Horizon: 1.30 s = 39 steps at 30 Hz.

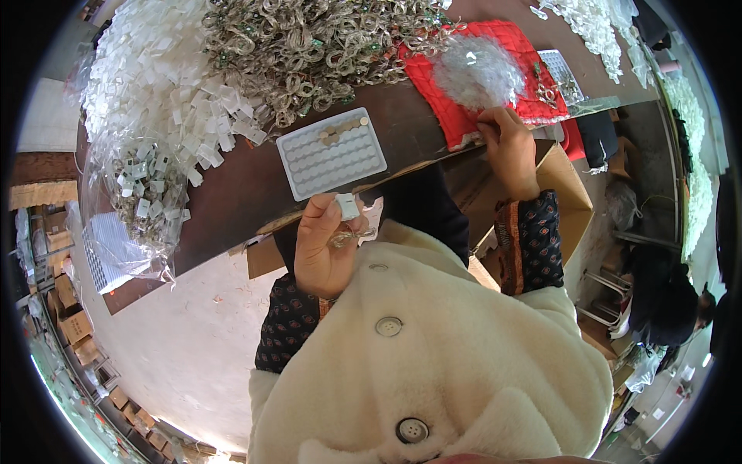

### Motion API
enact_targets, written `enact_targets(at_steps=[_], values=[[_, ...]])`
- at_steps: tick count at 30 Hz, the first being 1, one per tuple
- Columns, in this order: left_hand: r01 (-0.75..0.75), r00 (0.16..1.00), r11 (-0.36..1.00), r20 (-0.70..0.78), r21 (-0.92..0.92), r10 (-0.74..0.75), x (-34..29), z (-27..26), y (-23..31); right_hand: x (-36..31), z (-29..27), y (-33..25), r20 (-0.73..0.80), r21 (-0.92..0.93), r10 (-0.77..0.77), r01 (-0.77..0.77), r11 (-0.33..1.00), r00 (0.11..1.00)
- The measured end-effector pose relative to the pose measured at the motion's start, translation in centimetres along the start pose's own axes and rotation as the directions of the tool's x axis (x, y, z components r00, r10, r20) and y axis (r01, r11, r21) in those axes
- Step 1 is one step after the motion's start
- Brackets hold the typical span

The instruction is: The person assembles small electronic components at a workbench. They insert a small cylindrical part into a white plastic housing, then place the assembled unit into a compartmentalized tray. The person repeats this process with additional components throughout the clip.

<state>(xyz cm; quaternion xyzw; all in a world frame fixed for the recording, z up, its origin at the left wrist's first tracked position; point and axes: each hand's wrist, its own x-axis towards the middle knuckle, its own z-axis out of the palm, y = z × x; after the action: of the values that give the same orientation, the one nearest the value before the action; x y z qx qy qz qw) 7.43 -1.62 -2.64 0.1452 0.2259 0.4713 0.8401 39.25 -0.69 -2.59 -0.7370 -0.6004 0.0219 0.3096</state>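
My left hand [318, 251] is closed on a small white plastic case [347, 206], held upright between thumb and fingers just off the table's near edge. A coil of thin clear wire [342, 238] hangs below the case, against my fingers. To the right, my right hand [512, 151] is at the near side of a heap of thin clear plastic pieces [475, 73] on a red quilted cloth [434, 91]. Its thumb and fingertips are pinched together; whatever is between them is too small to make out. A white tray [309, 158] with button cells [334, 133] lies between the hands.
Piled behind are white plastic pieces [147, 69] and bundles of coiled wire [309, 46]. A clear bag [147, 209] of wired cases stands at left. Another tray [563, 77] lies past the red cloth. An open cardboard box [568, 193] stands below my right forearm.
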Motion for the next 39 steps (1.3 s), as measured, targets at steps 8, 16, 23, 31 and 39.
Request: enact_targets(at_steps=[8, 16, 23, 31, 39], values=[[-0.055, 0.998, 0.989, 0.022, 0.134, 0.053, -0.4, 0.2, -0.6, -3.3, 0.4, -11.8, 0.172, 0.677, -0.211, 0.04, 0.735, 0.962], [-0.101, 0.991, 0.994, 0.092, 0.034, 0.098, -0.8, -0.1, 0.4, -3.3, 1.7, -16.3, 0.178, 0.765, -0.365, 0.106, 0.636, 0.914], [-0.146, 0.988, 0.988, 0.065, 0.054, 0.143, -0.8, -0.1, 0.2, -3.8, 2.4, -16.3, 0.127, 0.75, -0.354, 0.144, 0.645, 0.927], [-0.106, 0.994, 0.994, 0.01, 0.026, 0.106, -0.9, -0.5, 0.7, -3.3, 2.6, -16.2, 0.23, 0.74, -0.41, 0.115, 0.663, 0.883], [-0.133, 0.991, 0.984, 0.005, 0.118, 0.133, -1.0, -0.5, 1.1, -2.8, 2.5, -16.3, 0.184, 0.702, -0.47, 0.22, 0.678, 0.863]])
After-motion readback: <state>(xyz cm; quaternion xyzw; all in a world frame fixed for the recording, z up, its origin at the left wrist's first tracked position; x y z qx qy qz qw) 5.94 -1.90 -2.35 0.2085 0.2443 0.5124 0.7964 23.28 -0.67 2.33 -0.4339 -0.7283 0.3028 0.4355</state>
